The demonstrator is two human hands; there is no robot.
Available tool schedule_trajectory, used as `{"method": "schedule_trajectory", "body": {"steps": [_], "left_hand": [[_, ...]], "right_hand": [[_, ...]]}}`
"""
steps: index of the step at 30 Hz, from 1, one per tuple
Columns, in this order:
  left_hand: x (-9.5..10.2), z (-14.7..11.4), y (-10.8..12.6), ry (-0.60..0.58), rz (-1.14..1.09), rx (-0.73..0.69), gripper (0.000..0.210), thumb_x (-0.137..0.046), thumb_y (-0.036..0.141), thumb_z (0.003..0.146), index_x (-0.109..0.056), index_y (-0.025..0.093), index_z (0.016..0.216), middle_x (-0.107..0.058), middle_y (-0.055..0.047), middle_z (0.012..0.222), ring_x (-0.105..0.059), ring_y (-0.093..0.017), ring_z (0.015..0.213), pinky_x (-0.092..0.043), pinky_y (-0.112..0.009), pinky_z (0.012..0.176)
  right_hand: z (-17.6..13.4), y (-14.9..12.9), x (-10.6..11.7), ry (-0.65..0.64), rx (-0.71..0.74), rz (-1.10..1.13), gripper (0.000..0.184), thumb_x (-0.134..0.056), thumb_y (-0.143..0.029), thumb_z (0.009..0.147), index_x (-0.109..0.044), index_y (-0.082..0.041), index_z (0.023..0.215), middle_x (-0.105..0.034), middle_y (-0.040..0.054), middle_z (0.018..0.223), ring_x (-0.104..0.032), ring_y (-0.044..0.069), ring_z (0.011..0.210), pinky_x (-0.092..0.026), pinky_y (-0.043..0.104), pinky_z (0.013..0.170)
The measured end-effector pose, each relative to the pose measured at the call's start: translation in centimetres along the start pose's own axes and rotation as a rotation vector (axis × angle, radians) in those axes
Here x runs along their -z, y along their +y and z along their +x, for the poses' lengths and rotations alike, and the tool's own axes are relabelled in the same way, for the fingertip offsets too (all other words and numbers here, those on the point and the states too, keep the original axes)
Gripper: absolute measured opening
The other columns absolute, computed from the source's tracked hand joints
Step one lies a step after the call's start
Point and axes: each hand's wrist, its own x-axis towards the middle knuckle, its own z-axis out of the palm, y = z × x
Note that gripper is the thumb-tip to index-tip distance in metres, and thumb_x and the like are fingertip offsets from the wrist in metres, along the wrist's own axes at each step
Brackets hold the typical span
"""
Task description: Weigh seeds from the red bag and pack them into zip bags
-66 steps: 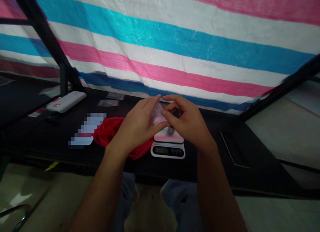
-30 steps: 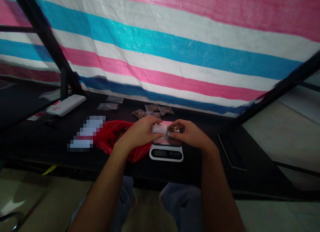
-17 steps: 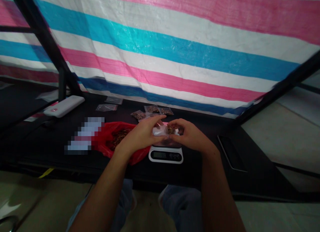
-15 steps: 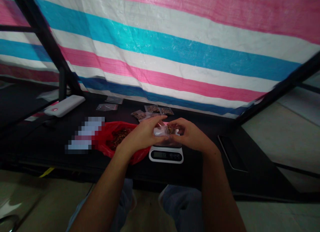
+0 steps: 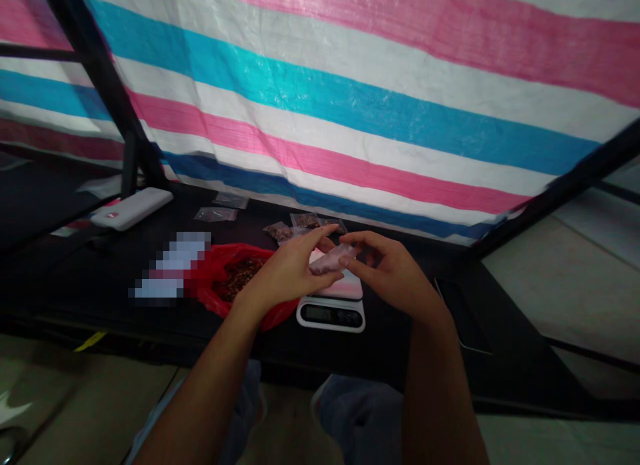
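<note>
Holding a small clear bag between our 2 hands, in the head view, we have it over the plate of the white scale; whether its underside touches the plate, we cannot tell. Our left hand is curved around the bag's left end, thumb below and fingers above. Our right hand is narrowed to a pinch at the other end, the remaining fingers curled.

To work this thin film well, we judge that the left grip should be steady but light, so the contents are not squeezed upward, while the right thumb and fingertip do the fine work along the edge. We would do better with the wrists free of the plate, since leaning there could disturb the reading; its digits are too dim for us to make out.

Just left of the scale, the red bag gapes around brown bits, so our left forearm should avoid dragging its rim. Behind our hands lie filled packets, partly hidden.
</note>
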Motion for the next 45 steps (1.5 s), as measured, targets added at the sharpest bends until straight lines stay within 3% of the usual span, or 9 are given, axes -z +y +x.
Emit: {"method": "schedule_trajectory", "body": {"steps": [9,16,21,25,31,35,38,41,45], "left_hand": [[0.8,-0.1,0.2,0.036,0.07,0.023,0.074,-0.077,0.031,0.085,-0.051,0.023,0.154,-0.074,-0.007,0.126,-0.071,-0.022,0.113,-0.054,-0.035,0.102],[3.0,-0.2,-0.6,0.193,0.145,0.046,0.035,-0.068,0.033,0.093,-0.073,0.021,0.126,-0.076,-0.009,0.126,-0.072,-0.022,0.107,-0.058,-0.034,0.093],[3.5,-0.3,-0.6,0.291,0.162,0.095,0.033,-0.069,0.037,0.094,-0.075,0.021,0.123,-0.078,-0.007,0.115,-0.071,-0.021,0.101,-0.058,-0.032,0.087],[3.3,-0.2,-0.5,0.323,0.169,0.1,0.032,-0.07,0.033,0.092,-0.075,0.02,0.121,-0.078,-0.006,0.112,-0.071,-0.021,0.101,-0.057,-0.032,0.089],[2.6,-0.1,-0.1,0.297,0.077,0.111,0.041,-0.075,0.033,0.088,-0.071,0.02,0.126,-0.077,-0.007,0.119,-0.071,-0.023,0.107,-0.057,-0.035,0.093],[1.7,0.2,0.5,0.279,-0.04,0.099,0.042,-0.076,0.035,0.088,-0.071,0.02,0.127,-0.077,-0.008,0.122,-0.071,-0.023,0.11,-0.057,-0.033,0.091],[1.7,0.3,1.0,0.244,-0.078,0.099,0.044,-0.075,0.036,0.089,-0.069,0.02,0.13,-0.076,-0.009,0.126,-0.072,-0.024,0.112,-0.058,-0.034,0.091],[3.5,-0.3,0.8,0.213,0.036,0.124,0.058,-0.076,0.042,0.088,-0.063,0.02,0.141,-0.072,-0.011,0.135,-0.069,-0.027,0.12,-0.056,-0.04,0.102],[8.4,-2.5,-1.2,0.243,0.499,0.299,0.067,-0.066,0.056,0.09,-0.063,0.014,0.142,-0.065,-0.018,0.146,-0.058,-0.035,0.138,-0.042,-0.048,0.12]], "right_hand": [[-0.4,0.8,0.4,0.086,-0.006,0.106,0.044,-0.077,-0.028,0.083,-0.068,-0.02,0.125,-0.071,0.0106,0.12,-0.068,0.022,0.1,-0.058,0.03,0.075],[0.1,4.3,-0.4,0.015,-0.155,0.073,0.051,-0.073,-0.031,0.084,-0.067,-0.016,0.132,-0.074,0.0141,0.122,-0.072,0.025,0.1,-0.06,0.04,0.087],[0.3,5.3,-1.8,-0.046,-0.123,0.099,0.048,-0.071,-0.022,0.079,-0.067,-0.016,0.127,-0.072,0.012,0.121,-0.071,0.023,0.111,-0.057,0.039,0.099],[0.3,5.2,-2.5,-0.139,-0.205,0.047,0.032,-0.073,-0.021,0.076,-0.07,-0.014,0.107,-0.074,0.0098,0.112,-0.071,0.021,0.097,-0.059,0.036,0.09],[0.8,3.7,-2.2,-0.012,-0.102,-0.01,0.056,-0.083,-0.033,0.077,-0.068,-0.018,0.129,-0.072,0.0132,0.128,-0.068,0.025,0.111,-0.055,0.039,0.095],[1.6,2.4,-2.7,0.004,-0.007,0.066,0.038,-0.076,-0.037,0.086,-0.075,-0.018,0.118,-0.078,0.0086,0.109,-0.069,0.021,0.091,-0.053,0.031,0.074],[2.0,2.0,-3.2,0.0,-0.011,0.143,0.02,-0.072,-0.036,0.089,-0.078,-0.019,0.097,-0.079,0.0057,0.094,-0.068,0.019,0.081,-0.053,0.031,0.072],[2.2,2.6,-2.6,0.062,-0.042,0.241,0.017,-0.074,-0.035,0.085,-0.077,-0.019,0.092,-0.079,0.006,0.092,-0.072,0.022,0.085,-0.056,0.035,0.081],[2.2,4.8,0.3,0.274,-0.125,0.121,0.023,-0.075,-0.04,0.081,-0.078,-0.019,0.092,-0.08,0.0071,0.092,-0.073,0.024,0.085,-0.056,0.037,0.081]]}}
